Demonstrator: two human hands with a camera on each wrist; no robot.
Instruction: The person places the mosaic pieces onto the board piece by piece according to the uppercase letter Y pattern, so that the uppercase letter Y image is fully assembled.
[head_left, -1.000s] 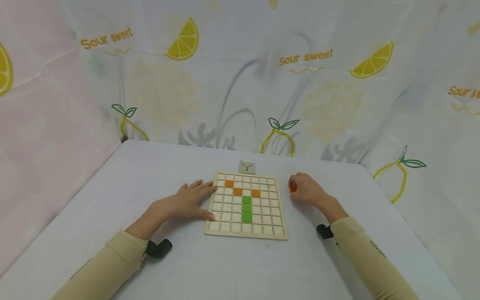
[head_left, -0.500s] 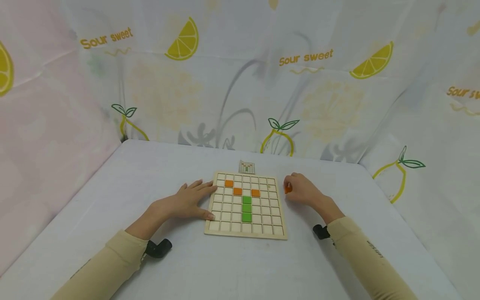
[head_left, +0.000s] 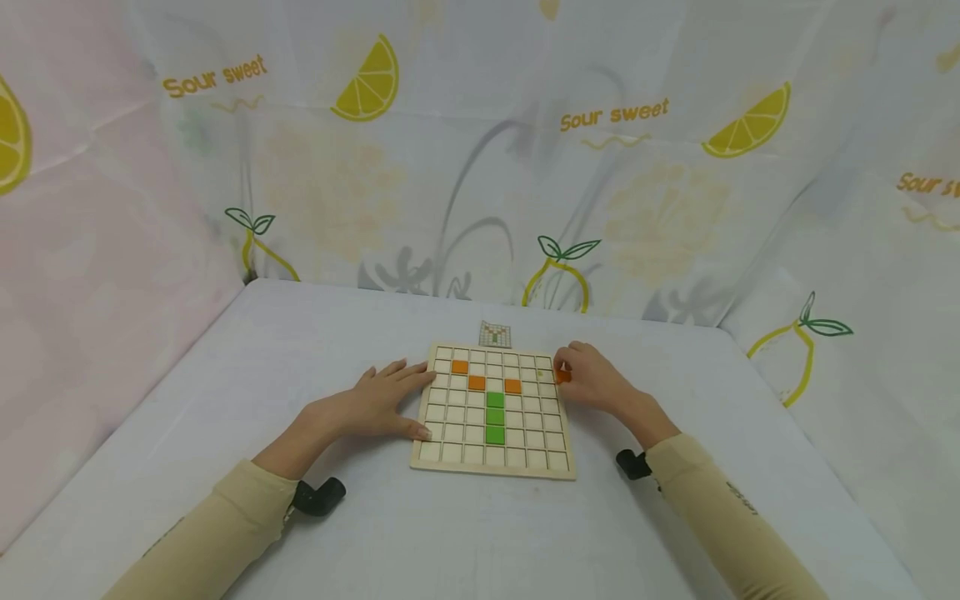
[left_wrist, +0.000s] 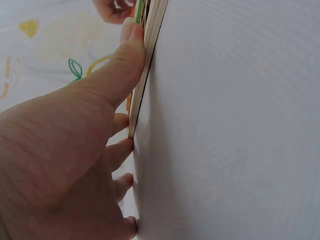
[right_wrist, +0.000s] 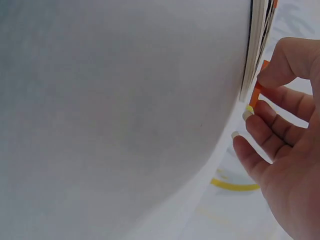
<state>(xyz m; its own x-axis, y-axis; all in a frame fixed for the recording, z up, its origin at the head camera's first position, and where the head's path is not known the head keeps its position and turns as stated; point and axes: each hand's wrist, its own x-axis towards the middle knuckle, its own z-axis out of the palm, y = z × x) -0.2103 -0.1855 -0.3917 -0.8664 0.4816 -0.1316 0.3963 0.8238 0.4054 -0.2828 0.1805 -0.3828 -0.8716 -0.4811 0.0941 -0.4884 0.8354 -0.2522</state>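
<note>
A wooden grid board (head_left: 452,452) lies on the white table. Three orange tiles, one of them an upper left orange tile (head_left: 460,367), and a column of three green tiles (head_left: 495,417) sit in its cells. My left hand (head_left: 375,404) rests along the board's left edge, fingers spread and thumb touching the rim. At the upper right edge, my right hand (head_left: 597,379) pinches an orange square tile (right_wrist: 256,95) between thumb and fingers. In the right wrist view this tile is close beside the board's edge; whether they touch I cannot tell.
Just behind the board lies a small pattern card (head_left: 496,334) printed with a grid of coloured squares. A lemon-print cloth (head_left: 420,192) hangs behind the table (head_left: 360,533) and along its sides. A black wrist mount (head_left: 320,497) sticks out under the left sleeve.
My right hand has moved left with the orange tile, from beside the board to its upper right edge. The left hand and the tiles on the board have stayed in place.
</note>
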